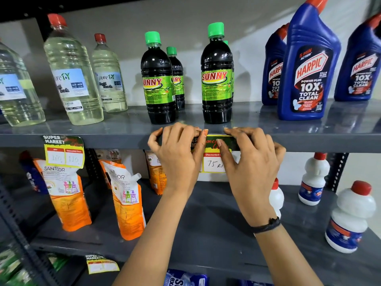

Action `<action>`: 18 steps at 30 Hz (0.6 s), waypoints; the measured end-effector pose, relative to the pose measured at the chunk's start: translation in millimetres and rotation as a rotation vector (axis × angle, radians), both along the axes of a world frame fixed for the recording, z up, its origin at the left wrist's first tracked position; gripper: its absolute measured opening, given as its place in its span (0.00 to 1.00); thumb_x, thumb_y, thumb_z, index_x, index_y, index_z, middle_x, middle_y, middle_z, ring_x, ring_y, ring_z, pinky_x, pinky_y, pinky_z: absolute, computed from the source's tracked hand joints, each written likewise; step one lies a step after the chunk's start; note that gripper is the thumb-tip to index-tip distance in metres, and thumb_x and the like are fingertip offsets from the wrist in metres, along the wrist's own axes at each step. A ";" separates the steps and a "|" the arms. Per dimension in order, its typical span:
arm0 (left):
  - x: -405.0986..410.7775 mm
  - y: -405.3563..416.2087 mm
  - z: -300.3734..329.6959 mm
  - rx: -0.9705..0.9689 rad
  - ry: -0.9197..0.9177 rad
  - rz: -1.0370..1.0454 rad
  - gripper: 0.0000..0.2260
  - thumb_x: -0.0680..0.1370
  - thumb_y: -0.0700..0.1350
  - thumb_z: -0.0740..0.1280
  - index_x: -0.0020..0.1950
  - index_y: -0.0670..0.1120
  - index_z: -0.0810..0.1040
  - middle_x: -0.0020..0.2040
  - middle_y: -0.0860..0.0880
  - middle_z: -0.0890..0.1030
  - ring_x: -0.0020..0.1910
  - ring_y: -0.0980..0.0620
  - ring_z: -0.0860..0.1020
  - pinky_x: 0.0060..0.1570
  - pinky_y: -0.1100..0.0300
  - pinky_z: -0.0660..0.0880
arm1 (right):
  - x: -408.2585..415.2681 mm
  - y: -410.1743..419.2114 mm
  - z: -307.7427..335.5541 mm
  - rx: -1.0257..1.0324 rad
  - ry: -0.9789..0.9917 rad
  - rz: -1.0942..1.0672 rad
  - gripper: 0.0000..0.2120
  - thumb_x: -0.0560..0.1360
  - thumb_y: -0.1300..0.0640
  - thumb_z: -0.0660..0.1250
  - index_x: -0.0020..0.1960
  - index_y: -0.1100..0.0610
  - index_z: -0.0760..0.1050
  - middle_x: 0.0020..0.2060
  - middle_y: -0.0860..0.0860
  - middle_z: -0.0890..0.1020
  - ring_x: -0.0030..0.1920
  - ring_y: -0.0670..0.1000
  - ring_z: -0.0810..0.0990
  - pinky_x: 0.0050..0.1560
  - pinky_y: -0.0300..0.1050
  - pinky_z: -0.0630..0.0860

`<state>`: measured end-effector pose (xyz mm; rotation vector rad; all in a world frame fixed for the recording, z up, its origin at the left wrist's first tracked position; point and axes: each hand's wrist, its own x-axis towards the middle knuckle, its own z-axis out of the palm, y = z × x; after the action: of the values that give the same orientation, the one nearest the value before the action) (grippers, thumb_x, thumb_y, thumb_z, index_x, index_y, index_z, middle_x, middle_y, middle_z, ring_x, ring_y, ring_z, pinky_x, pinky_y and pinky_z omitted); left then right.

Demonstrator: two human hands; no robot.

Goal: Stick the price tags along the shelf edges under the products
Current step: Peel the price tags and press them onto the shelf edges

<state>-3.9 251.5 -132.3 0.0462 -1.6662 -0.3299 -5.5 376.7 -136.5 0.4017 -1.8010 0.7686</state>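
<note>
L to R along the upper shelf edge: one finished price tag already hangs under the bleach bottles, its top strip stuck to the edge and the price boxes dangling below; it looks done. A second stuck tag shows on the lower shelf's edge, bottom left. Centre: the tag in hand sits under the two front Sunny bottles, its dark header strip lying against the shelf edge, "75 Rs" panel hanging free below. Your left hand is part-curled, fingertips pressing the strip's left end w/ thumb below it; no full grip, more a pinch-and-press. Your right hand does likewise on the strip's right end, fingers bent, tips on the top edge. Whether the adhesive has taken yet can't be told. R side: no tag visible under the Harpic bottles, so that stretch probably remains, as does the lower shelf under the white bottles.
</note>
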 end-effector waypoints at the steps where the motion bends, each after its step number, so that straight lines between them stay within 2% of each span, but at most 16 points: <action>1: 1.5 0.1 -0.5 -0.003 -0.006 0.001 0.11 0.79 0.52 0.62 0.40 0.48 0.75 0.40 0.51 0.79 0.43 0.49 0.76 0.56 0.50 0.62 | 0.6 -0.5 0.0 0.000 -0.008 -0.002 0.11 0.74 0.50 0.70 0.53 0.53 0.80 0.46 0.51 0.81 0.43 0.54 0.76 0.47 0.47 0.61; 8: 21.3 10.8 -3.0 0.029 -0.136 -0.065 0.07 0.79 0.49 0.62 0.45 0.48 0.78 0.44 0.50 0.81 0.46 0.48 0.78 0.65 0.51 0.61 | 9.1 9.5 0.7 0.005 -0.076 0.036 0.13 0.73 0.51 0.72 0.56 0.52 0.80 0.48 0.50 0.81 0.45 0.53 0.77 0.45 0.42 0.55; 10: 23.8 8.1 0.6 0.044 -0.159 -0.086 0.06 0.79 0.47 0.63 0.47 0.47 0.78 0.47 0.50 0.82 0.50 0.48 0.79 0.67 0.51 0.59 | 6.2 8.8 3.8 -0.005 -0.107 0.125 0.14 0.73 0.52 0.71 0.58 0.51 0.79 0.51 0.49 0.81 0.48 0.53 0.78 0.48 0.42 0.59; 12: 28.7 3.7 6.7 0.074 -0.201 -0.094 0.06 0.78 0.44 0.63 0.50 0.46 0.78 0.49 0.49 0.82 0.52 0.47 0.79 0.69 0.48 0.60 | 7.3 7.7 5.7 -0.028 -0.142 0.292 0.17 0.74 0.54 0.70 0.62 0.52 0.76 0.53 0.49 0.81 0.50 0.53 0.79 0.54 0.49 0.69; 14: 34.6 8.9 11.1 0.101 -0.272 -0.092 0.08 0.78 0.44 0.63 0.55 0.47 0.78 0.53 0.48 0.82 0.56 0.45 0.78 0.70 0.46 0.60 | 12.4 13.7 3.1 -0.101 -0.132 0.442 0.19 0.74 0.58 0.70 0.64 0.55 0.74 0.53 0.49 0.81 0.50 0.52 0.80 0.55 0.52 0.75; 16: 39.7 25.6 15.0 0.116 -0.331 -0.097 0.13 0.78 0.46 0.63 0.62 0.48 0.75 0.58 0.47 0.81 0.61 0.46 0.76 0.71 0.45 0.58 | 16.5 28.3 2.8 -0.187 -0.109 0.517 0.19 0.74 0.62 0.69 0.64 0.58 0.74 0.51 0.49 0.80 0.50 0.52 0.80 0.53 0.43 0.76; 18: 41.7 44.2 18.0 0.092 -0.340 -0.116 0.16 0.78 0.47 0.63 0.66 0.48 0.73 0.60 0.47 0.80 0.64 0.47 0.74 0.71 0.44 0.57 | 18.0 44.9 5.6 -0.252 -0.081 0.535 0.17 0.75 0.63 0.68 0.64 0.57 0.74 0.50 0.49 0.79 0.49 0.49 0.79 0.51 0.39 0.76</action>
<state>37.8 295.7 -114.3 0.0775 -1.9939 -0.5087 12.6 421.6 -130.9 0.7043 -1.6559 1.3826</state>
